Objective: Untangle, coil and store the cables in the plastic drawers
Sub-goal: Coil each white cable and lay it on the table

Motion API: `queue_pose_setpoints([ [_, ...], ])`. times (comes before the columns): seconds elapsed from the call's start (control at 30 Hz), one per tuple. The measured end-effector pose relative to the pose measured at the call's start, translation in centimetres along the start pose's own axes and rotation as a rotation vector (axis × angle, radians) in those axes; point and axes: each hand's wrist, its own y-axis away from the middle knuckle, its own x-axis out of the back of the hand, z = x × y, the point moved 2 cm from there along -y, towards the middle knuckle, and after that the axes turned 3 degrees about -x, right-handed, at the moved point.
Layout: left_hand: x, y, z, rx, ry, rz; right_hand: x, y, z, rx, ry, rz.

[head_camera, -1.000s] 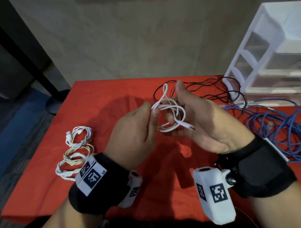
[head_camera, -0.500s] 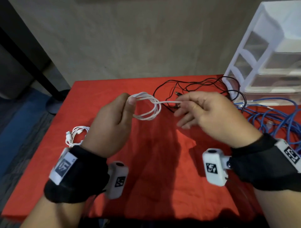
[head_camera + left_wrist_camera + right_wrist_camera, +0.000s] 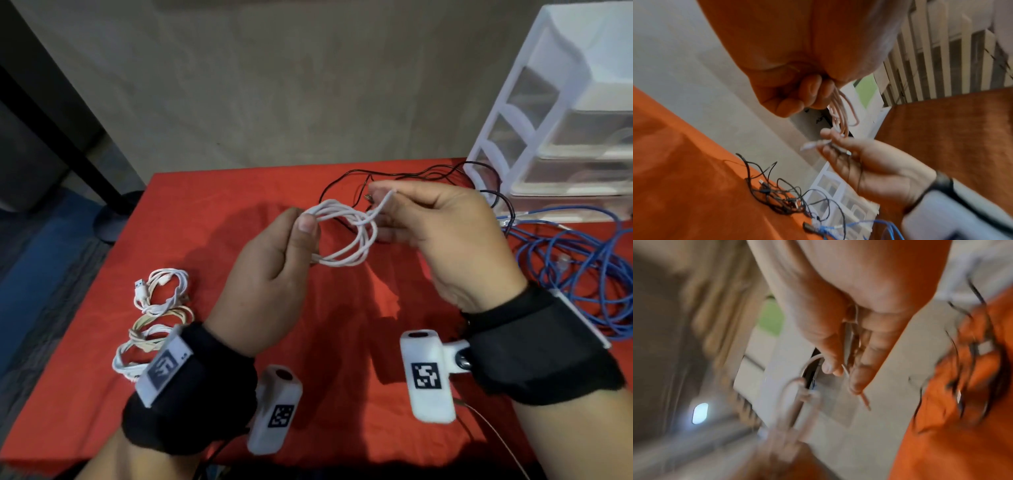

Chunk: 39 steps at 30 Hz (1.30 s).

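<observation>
Mid-frame, left hand (image 3: 270, 274) pinched the white cable (image 3: 346, 236) coil while right hand (image 3: 445, 236) pinched its tail; best kept taut when wrapping.

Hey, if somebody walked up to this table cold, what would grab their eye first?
Probably the white cable coiled in mid-air over the red tablecloth: the left hand pinches the loops while the right hand pinches its free end. Next, the blue cable tangle at the right, below the plastic drawers, and the coiled white cables at the left.
</observation>
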Motion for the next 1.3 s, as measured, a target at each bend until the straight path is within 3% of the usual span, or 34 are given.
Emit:
queue_pose_setpoints([
  [0.17, -1.0, 0.3, 0.1, 0.017, -0.036, 0.147, -1.2, 1.0, -0.5, -0.281, -0.304, -0.195],
  [0.3, -0.7, 0.1, 0.0, 0.040, 0.025, 0.265, -1.8, 1.6, -0.5, -0.362, -0.382, -0.346],
  [0.4, -0.8, 0.0, -0.3, 0.073, 0.075, 0.278, -2.5, 2.3, -0.5, -0.365, -0.408, -0.414],
  [0.5, -0.5, -0.3, -0.7, 0.076, 0.018, 0.300, -3.4, 3.1, -0.5, -0.315, -0.387, -0.440],
  [0.63, -0.3, -0.1, -0.9, 0.012, -0.130, 0.328, -4.5, 4.0, -0.2, -0.134, -0.171, -0.421],
  [0.77, -0.7, 0.3, -0.4, -0.023, -0.064, 0.210, -4.8, 3.9, 0.3, -0.066, -0.141, -0.299],
  [0.83, -0.2, -0.4, -0.9, 0.033, 0.096, 0.057, -3.9, 3.3, -0.2, -0.066, -0.149, -0.330],
  [0.9, 0.6, -1.4, -1.7, 0.225, 0.363, -0.052, -2.8, 2.8, -0.7, -0.061, -0.114, -0.386],
  [0.97, 1.3, -1.9, -2.0, 0.326, 0.476, -0.094, -2.1, 2.6, -0.9, 0.018, 0.102, -0.414],
  [1.07, 1.4, -1.1, 0.1, 0.072, 0.260, -0.122, -2.2, 3.0, -0.9, 0.126, 0.511, -0.469],
  [1.13, 1.0, -0.6, 1.0, -0.042, 0.144, -0.192, -2.5, 3.4, -1.1, 0.156, 0.612, -0.520],
  [1.3, 0.4, -0.7, 0.9, 0.023, 0.247, -0.148, -2.5, 3.5, -1.6, 0.301, 0.778, -0.428],
])
